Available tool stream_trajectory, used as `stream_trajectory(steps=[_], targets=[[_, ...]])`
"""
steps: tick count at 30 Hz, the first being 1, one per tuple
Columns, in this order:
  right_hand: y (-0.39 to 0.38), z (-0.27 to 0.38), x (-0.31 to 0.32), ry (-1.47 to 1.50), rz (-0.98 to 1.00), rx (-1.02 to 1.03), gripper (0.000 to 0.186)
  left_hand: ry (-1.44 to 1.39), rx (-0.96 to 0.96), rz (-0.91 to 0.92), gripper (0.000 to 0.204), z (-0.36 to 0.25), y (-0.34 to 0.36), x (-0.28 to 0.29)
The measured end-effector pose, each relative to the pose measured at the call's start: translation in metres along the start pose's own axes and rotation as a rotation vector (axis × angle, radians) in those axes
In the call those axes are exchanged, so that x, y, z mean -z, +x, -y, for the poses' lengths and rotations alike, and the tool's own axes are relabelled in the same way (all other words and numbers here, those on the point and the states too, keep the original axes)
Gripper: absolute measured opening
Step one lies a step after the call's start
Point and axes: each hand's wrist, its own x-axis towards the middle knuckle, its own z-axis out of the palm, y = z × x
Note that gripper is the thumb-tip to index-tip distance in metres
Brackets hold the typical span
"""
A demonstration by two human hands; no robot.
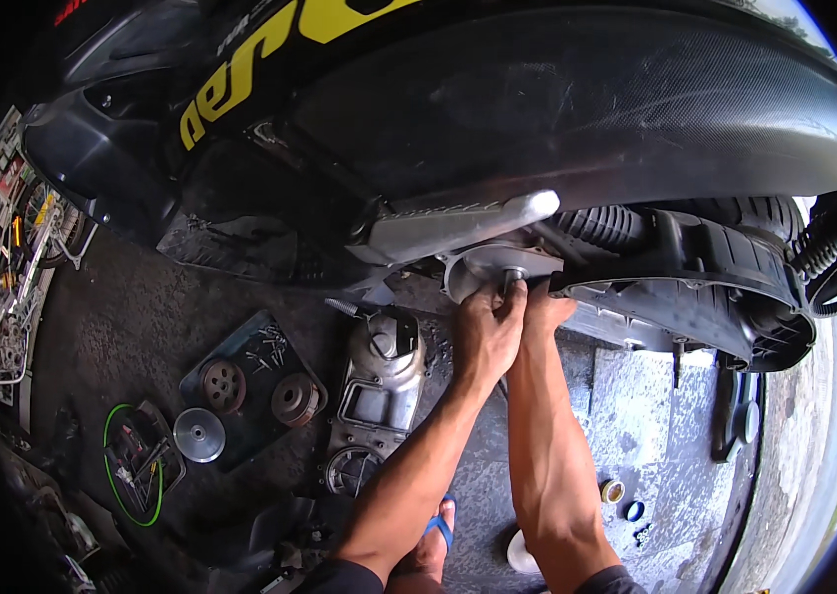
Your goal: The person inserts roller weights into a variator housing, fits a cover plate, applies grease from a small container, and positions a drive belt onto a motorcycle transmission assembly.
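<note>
A scooter's open drive-side engine case (636, 297) lies before me, with a round silver pulley disc (486, 265) at its front end. My left hand (488, 325) is at the disc, its fingers pinched at the short shaft (514, 275) in the centre. Close beside it, my right hand (545, 309) reaches to the lower right of the disc, by the case rim. Its fingertips are hidden behind that rim and my left hand. Just above both hands is a silver kick-lever-shaped arm (463, 223).
A removed engine cover (379, 371) lies on the floor left of my arms. Farther left are a dark tray (252, 436) with bolts and round drive parts, a shiny metal disc (199, 436) and a green-rimmed tool tray (146, 465). Small rings (613, 491) lie at the lower right.
</note>
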Motion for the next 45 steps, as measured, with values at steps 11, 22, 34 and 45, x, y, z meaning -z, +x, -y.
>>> stream_trajectory(steps=[11,22,34,45], targets=[[-0.022,0.031,-0.01,0.111,0.024,0.01,0.042,-0.426,0.096,-0.148,0.056,0.036,0.016,-0.017],[-0.036,0.049,-0.031,0.226,0.019,-0.036,0.025,-0.864,-0.046,-0.349,0.055,0.049,0.052,-0.034],[-0.023,0.034,-0.008,0.168,0.161,0.054,0.025,-0.823,0.015,-0.329,0.059,0.034,0.034,-0.036],[-0.023,0.012,0.011,0.058,-0.177,-0.019,0.04,-0.653,-0.018,-0.469,0.05,0.03,0.016,-0.031]])
